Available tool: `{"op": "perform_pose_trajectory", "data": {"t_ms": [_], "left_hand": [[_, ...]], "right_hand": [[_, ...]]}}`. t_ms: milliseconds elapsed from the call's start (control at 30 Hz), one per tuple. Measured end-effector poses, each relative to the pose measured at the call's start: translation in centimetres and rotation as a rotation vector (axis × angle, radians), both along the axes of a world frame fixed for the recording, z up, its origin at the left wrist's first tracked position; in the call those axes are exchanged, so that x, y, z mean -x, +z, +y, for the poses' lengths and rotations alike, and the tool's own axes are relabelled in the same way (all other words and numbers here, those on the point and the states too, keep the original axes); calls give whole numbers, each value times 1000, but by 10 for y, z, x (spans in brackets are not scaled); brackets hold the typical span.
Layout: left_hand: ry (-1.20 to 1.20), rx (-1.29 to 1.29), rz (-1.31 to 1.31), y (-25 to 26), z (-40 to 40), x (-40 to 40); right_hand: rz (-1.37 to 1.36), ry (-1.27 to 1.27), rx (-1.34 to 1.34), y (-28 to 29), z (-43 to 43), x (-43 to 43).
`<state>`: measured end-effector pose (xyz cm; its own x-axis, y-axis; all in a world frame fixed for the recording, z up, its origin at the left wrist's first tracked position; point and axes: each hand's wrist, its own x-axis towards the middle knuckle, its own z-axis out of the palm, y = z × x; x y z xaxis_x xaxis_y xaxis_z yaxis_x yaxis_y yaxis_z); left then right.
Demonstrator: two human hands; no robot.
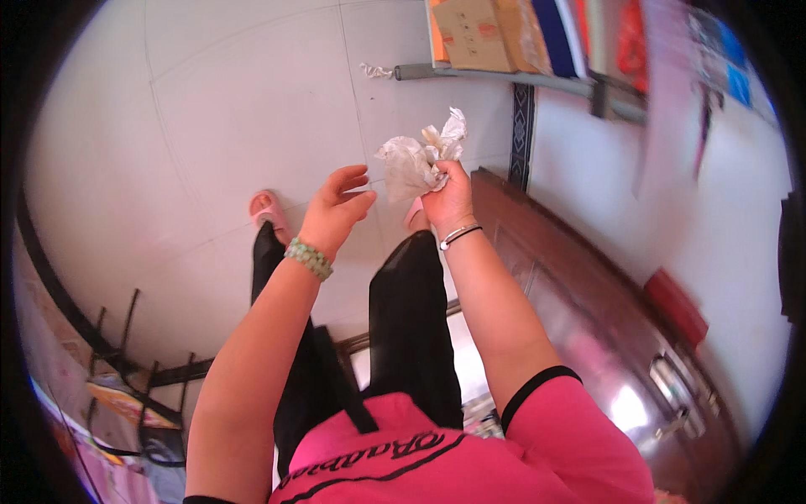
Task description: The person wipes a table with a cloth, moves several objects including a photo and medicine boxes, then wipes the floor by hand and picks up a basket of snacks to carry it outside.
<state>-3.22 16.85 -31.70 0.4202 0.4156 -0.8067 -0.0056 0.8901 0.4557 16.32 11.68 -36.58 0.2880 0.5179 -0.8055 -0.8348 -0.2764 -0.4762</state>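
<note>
My right hand (450,196) grips a crumpled wad of whitish, thin paper or plastic (412,165) between thumb and fingers, above the tiled floor. To the left of the wad is my left hand (340,205), its fingers curved and apart, holding nothing and not touching the wad. A green beaded bracelet (308,258) circles my left wrist, and a thin bracelet with a dark band (459,235) is on my right one. Below my hands are my feet in pink slippers (264,206).
A brown door (567,302) with a metal handle stands at the right. A rack (491,74) bearing a cardboard box (472,34) is at the upper right. A twisted whitish scrap (376,70) lies by its leg. A dark-framed rack (145,403) holds things at the lower left.
</note>
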Motion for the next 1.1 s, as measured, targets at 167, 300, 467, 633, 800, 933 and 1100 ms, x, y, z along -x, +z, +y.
{"op": "perform_pose_trajectory", "data": {"t_ms": [167,300,467,633,800,933,1100], "left_hand": [[210,81,37,-77,-32,-31],[243,143,45,-145,-57,-64],[209,147,33,-222,-73,-91],[166,139,164,-274,-69,-83],[120,174,194,-299,-39,-92],[121,200,206,-315,-31,-91],[207,273,190,-326,-32,-96]], "right_hand": [[-170,76,228,-98,3,-63],[-392,129,219,-175,6,-134],[-500,191,258,-247,28,-204],[-343,577,635,-286,63,-217],[-970,862,624,-339,59,-264],[-1235,1067,527,-371,51,-231],[-1444,1007,722,-369,43,-127]]}}
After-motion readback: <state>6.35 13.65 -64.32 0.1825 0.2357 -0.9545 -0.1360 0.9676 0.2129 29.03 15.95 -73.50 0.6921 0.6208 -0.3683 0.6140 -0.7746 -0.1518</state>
